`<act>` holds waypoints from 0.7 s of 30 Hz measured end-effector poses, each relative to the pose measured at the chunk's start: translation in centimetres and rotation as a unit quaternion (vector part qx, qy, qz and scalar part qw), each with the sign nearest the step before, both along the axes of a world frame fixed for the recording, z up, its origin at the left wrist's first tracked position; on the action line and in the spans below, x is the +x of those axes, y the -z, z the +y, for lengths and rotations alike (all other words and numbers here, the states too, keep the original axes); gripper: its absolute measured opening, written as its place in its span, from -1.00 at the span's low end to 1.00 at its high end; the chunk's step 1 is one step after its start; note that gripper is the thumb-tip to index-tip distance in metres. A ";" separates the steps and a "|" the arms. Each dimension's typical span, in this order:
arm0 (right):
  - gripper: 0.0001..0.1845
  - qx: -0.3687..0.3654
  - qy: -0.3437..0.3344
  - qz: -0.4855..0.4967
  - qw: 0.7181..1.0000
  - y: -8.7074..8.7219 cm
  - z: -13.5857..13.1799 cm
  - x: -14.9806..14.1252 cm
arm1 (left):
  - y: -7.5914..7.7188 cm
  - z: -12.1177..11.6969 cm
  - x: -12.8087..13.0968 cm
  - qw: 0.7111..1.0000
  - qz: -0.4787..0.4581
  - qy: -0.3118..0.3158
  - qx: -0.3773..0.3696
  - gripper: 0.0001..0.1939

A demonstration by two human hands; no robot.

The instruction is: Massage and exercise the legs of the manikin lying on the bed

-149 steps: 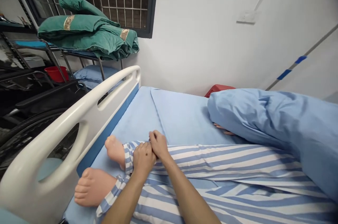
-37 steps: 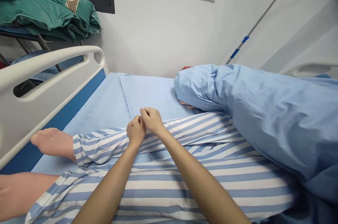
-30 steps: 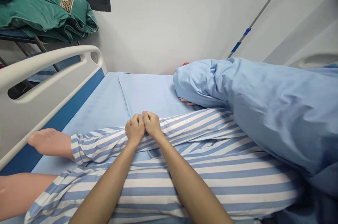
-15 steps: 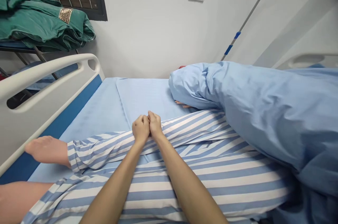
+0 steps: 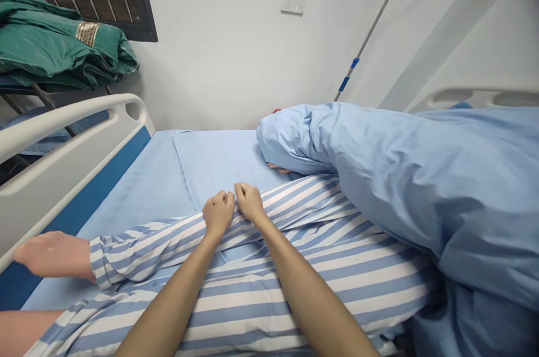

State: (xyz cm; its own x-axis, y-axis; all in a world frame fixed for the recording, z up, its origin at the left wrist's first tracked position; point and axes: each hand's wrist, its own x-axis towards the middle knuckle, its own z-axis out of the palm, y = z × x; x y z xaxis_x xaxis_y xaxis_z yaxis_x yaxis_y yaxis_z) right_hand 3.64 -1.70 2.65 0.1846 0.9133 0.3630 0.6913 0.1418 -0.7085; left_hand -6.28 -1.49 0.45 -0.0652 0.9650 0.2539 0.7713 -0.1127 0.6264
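My left hand (image 5: 219, 212) is closed in a fist over the far leg of the blue-and-white striped trousers (image 5: 303, 284). Close beside it, my right hand (image 5: 250, 201) is also a fist, with a small gap between the two. No object shows in either fist, and the undersides of the fingers are hidden. The trousers clothe two legs stretched across the bed, ending in a smooth pink foot (image 5: 54, 255) at the left. A light blue quilt (image 5: 379, 160) covers the upper body, and fingertips (image 5: 278, 168) peek out under its edge.
A cream bed end board (image 5: 71, 160) with a blue panel rises on the left. Light blue sheet (image 5: 219, 155) covers the mattress. Beyond it stand a folded green cloth (image 5: 63, 45) under a barred window, a wall socket (image 5: 293, 3) and a drip pole (image 5: 370, 31).
My fists were pressed together and are now slightly apart, still over the far leg. The whole view has shifted, so the bed and wall sit further left.
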 end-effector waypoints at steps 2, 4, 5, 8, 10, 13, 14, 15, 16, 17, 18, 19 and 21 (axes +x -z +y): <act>-0.58 0.007 -0.013 0.044 0.999 1.3 0.1 0.3 | -0.4 0.3 0.5 1.000 -0.022 0.016 -0.010 -0.67; -0.58 0.026 -0.023 0.110 0.993 2.1 0.3 0.4 | -1.0 0.7 1.5 0.997 -0.074 0.031 -0.012 -0.67; -0.58 0.035 -0.026 0.154 0.987 2.2 0.4 0.6 | -1.4 0.9 2.2 0.993 -0.111 0.040 -0.009 -0.67; -0.60 0.045 -0.040 0.275 0.960 2.0 0.9 1.1 | -1.9 1.4 4.2 0.973 -0.221 0.060 0.013 -0.68; -0.62 0.032 -0.044 0.289 0.956 1.4 1.1 1.6 | -1.7 1.6 5.1 0.966 -0.251 0.046 0.024 -0.68; -0.63 0.009 -0.003 0.177 0.984 0.3 1.0 2.4 | -1.0 1.8 5.5 0.976 -0.217 0.034 -0.002 -0.70; -0.63 0.013 0.006 0.122 0.992 -0.1 0.8 2.9 | -0.9 1.8 5.7 0.977 -0.210 0.045 -0.018 -0.69; -0.62 0.024 0.010 0.075 0.997 -0.4 0.6 3.4 | -0.9 1.8 5.9 0.975 -0.213 0.060 -0.030 -0.68; -0.61 0.037 0.010 0.043 0.998 -0.5 0.4 3.9 | -0.9 1.7 6.2 0.971 -0.226 0.070 -0.033 -0.67; -0.61 0.046 0.009 0.028 0.998 -0.5 0.3 4.5 | -1.1 1.6 6.7 0.966 -0.245 0.076 -0.026 -0.67; -0.60 0.047 0.012 0.027 0.998 -0.4 0.1 5.1 | -1.2 1.5 7.3 0.962 -0.260 0.079 -0.013 -0.68; -0.60 0.042 0.022 0.032 0.998 -0.1 0.0 5.6 | -1.4 1.4 7.9 0.960 -0.269 0.082 0.000 -0.69; -0.62 0.022 0.047 0.034 0.998 0.5 0.0 6.4 | -1.6 1.1 8.9 0.955 -0.278 0.101 0.006 -0.68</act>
State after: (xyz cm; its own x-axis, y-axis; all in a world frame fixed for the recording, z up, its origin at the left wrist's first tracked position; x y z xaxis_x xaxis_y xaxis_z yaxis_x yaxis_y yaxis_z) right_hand 10.00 -1.70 2.14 0.2942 0.8741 0.3865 0.6534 0.1112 -0.7488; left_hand 2.61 -0.43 2.01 -0.0049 0.9696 0.2448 0.2821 -0.2335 0.9305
